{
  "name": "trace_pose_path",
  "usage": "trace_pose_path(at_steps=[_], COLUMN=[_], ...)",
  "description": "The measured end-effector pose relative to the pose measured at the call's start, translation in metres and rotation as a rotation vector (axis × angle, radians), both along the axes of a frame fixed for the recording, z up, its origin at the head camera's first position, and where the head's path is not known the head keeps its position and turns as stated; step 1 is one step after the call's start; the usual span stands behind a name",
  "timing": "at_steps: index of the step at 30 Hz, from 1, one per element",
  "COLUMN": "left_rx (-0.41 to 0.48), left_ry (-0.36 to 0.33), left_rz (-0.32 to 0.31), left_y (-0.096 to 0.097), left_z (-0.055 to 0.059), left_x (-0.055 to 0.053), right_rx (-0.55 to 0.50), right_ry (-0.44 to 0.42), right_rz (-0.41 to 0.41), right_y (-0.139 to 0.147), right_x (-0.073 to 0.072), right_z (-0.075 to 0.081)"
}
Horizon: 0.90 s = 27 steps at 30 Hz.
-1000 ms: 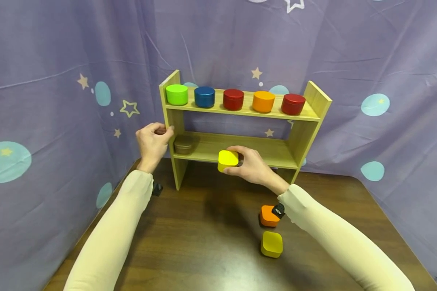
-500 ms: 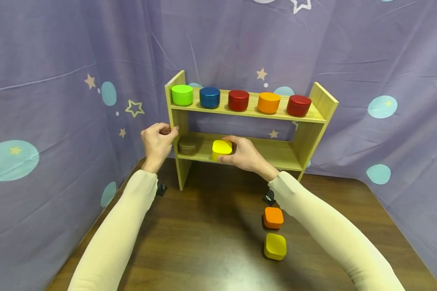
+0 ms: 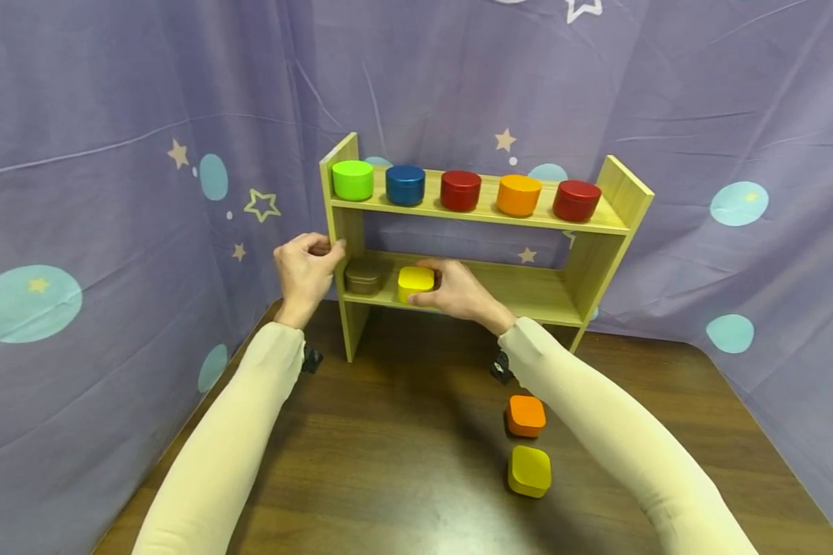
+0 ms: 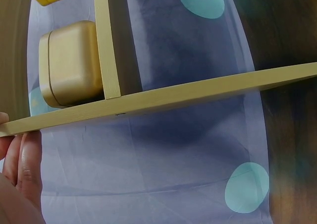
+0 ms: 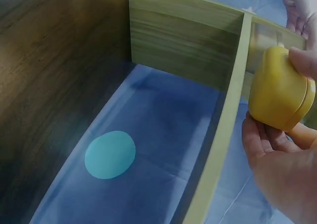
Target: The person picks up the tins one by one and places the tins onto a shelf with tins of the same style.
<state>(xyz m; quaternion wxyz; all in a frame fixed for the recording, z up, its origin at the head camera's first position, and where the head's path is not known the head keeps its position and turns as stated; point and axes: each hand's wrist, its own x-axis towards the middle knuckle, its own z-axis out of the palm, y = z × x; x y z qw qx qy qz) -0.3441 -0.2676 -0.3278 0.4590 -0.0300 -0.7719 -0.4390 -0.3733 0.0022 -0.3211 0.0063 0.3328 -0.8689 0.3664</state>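
Observation:
My right hand [image 3: 458, 290] grips a yellow square tin [image 3: 415, 284] with rounded corners, thumb and fingers on opposite sides. The tin is at the front of the lower board of a two-tier wooden shelf [image 3: 514, 312]; whether it bears on the board I cannot tell. On the left, my left hand [image 3: 305, 270] pinches the shelf's upright side panel [image 4: 163, 97], thumb on one face and fingers on the other. Just inside that panel stands a gold square tin [image 4: 74, 65], left of the yellow one.
Along the top board stand round tins: green [image 3: 352, 181], blue [image 3: 406, 186], red [image 3: 460, 191], orange [image 3: 518, 196] and another red [image 3: 577, 201]. An orange square tin [image 3: 526, 416] and a darker yellow square tin [image 3: 530, 472] lie on the brown table [image 3: 389, 462]. A purple curtain hangs behind.
My right hand has carried the yellow tin leftward and back, from in front of the shelf to its lower board. The left hand keeps its hold on the side panel. The head view has shifted slightly.

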Motion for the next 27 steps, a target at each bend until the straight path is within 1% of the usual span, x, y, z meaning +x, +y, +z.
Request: trace_pose_path(at_steps=[8,15,23,27], left_rx=[0.001,0.014,0.011,0.015], left_ry=[-0.004,-0.010,-0.008,-0.011], left_rz=[-0.001,-0.009,-0.006,-0.004], left_y=[0.001,0.002,0.002,0.001], left_z=[0.003,0.003,0.001,0.000], left_x=[0.000,0.001,0.001,0.001], right_rx=[0.027,0.032,0.015,0.035], right_ry=[-0.009,-0.039,-0.057,-0.044], right_rz=[0.014,-0.005,0.002,-0.007], right_y=[-0.006,-0.010,-0.010,-0.010], right_x=[-0.008,-0.012,-0.014,-0.014], right_z=[-0.002,-0.004,-0.005,-0.005])
